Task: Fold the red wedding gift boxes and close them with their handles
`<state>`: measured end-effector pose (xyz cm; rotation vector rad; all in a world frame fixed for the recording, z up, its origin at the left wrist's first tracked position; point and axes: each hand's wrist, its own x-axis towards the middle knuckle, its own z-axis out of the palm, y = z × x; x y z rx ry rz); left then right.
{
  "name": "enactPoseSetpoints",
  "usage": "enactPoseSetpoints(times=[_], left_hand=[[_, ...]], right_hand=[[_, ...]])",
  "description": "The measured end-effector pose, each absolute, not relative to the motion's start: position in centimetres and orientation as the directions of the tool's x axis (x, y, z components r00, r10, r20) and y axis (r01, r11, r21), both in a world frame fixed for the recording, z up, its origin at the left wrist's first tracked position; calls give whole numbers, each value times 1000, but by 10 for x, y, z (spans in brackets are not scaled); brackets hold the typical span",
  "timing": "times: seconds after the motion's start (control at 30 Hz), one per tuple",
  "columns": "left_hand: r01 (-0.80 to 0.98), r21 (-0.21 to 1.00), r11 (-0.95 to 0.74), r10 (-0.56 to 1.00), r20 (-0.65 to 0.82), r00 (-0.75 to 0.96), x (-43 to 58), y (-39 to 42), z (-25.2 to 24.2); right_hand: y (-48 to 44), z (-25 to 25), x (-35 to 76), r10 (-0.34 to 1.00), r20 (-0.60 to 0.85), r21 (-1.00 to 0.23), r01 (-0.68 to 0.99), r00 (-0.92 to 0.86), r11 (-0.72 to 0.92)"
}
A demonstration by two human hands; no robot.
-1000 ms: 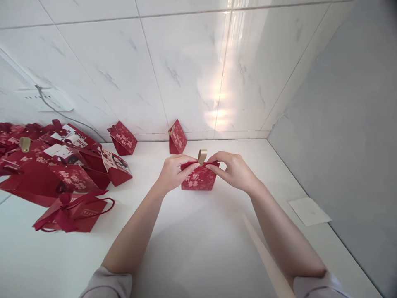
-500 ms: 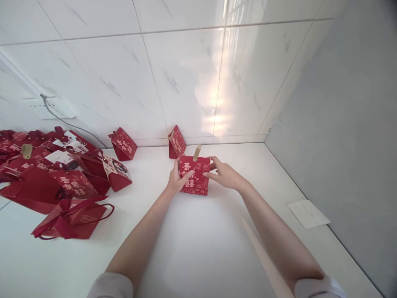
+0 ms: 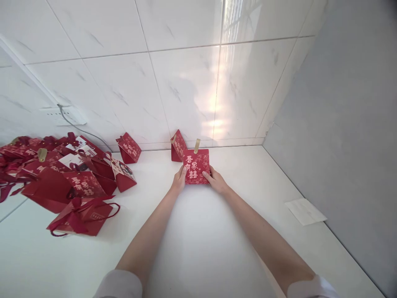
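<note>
Gripping a printed red box [image 3: 198,159] by its two side edges, the left hand [image 3: 179,180] and right hand [image 3: 216,181] face each other in the head view. The fingers of both are clamped on the box between them: each thumb lies against the front face, that of the right hand near the lower right corner, while the remaining fingers are largely hidden behind. A gold loop [image 3: 197,145] rises from the box's top edge, above and between the fingertips. Whether the lower edge rests on the white tabletop [image 3: 201,244] cannot be made out.

Just beyond the left fingertips stands a second red box [image 3: 178,147], partly covered by the held one and the nearest obstacle on the far side. Farther to the left of the fingers, close to the tiled wall [image 3: 186,91], stands a third red box [image 3: 130,150]. Well to the left lies a crowded group of red boxes [image 3: 49,188]; at its near edge, a bag with a cord handle [image 3: 96,223]. Beyond this group, a grey cable [image 3: 81,131] runs from a wall socket [image 3: 70,116]. Well to the right of the right fingers, a white sheet [image 3: 305,211] lies beside the grey panel [image 3: 341,116].
</note>
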<state>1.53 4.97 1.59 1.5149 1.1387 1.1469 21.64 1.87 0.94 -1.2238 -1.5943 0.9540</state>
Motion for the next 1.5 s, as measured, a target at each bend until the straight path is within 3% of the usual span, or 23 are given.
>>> enactPoseSetpoints(times=[0.57,0.9,1.07,1.27,1.4,1.5], left_hand=[[229,954,-191,981,182,62,20,19,19],[118,984,-137,989,130,64,13,-41,11],[74,975,-210,976,204,76,14,-51,23],[42,989,-141,976,132,176,12,-46,23],[-14,999,-47,985,49,168,13,-35,21],[-79,996,-28,993,37,114,15,-31,20]], right_hand=[[-19,8,214,972,236,-920,325,13,219],[-86,12,201,977,212,-928,319,25,193],[-85,14,202,985,167,-942,301,31,150],[-79,15,205,990,132,-962,247,48,116],[-78,18,210,965,233,-962,119,-122,247],[-77,19,210,932,295,-926,176,-211,333]])
